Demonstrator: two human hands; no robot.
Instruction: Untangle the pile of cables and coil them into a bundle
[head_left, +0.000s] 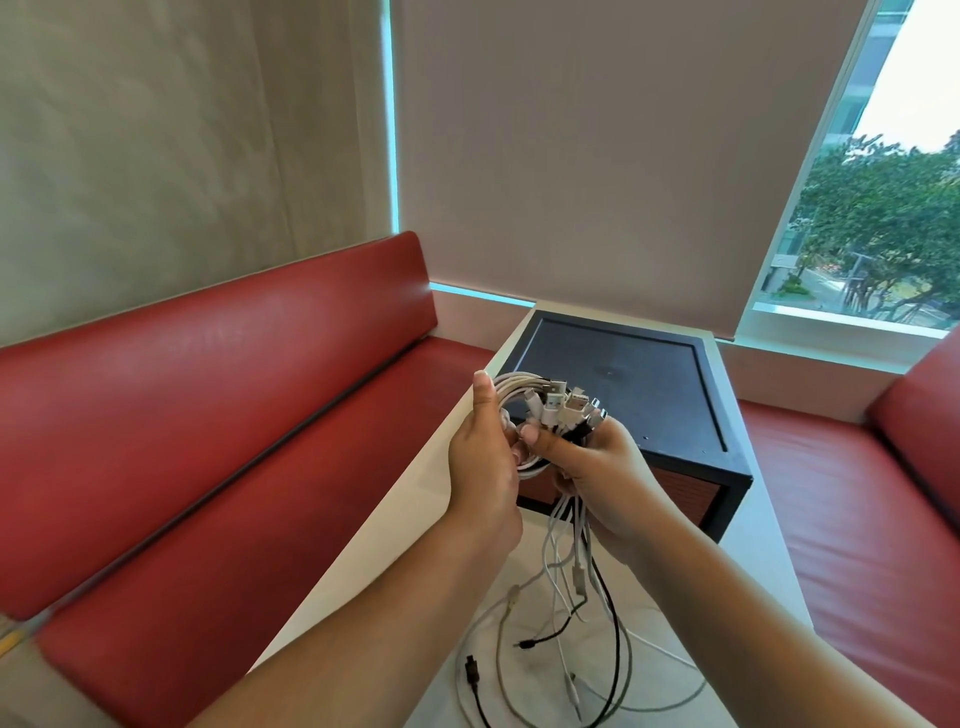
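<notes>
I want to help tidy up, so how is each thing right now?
Left hand: gripping the bundle's white loops.
Right hand: gripping the bundle just below the plugs.
Cable bundle: partly coiled, plug ends gathered on top.
Loose cable tails: hanging down, sprawled uncoiled on the white table.
Black box: upright on the table.
Roller blind: pulled down.

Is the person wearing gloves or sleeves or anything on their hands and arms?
No gloves. The left hand and right hand are bare, with no rings that show. The left arm and right arm are bare too: no sleeves, watch or bracelets in view. The thumbnails look short and plain.
</notes>
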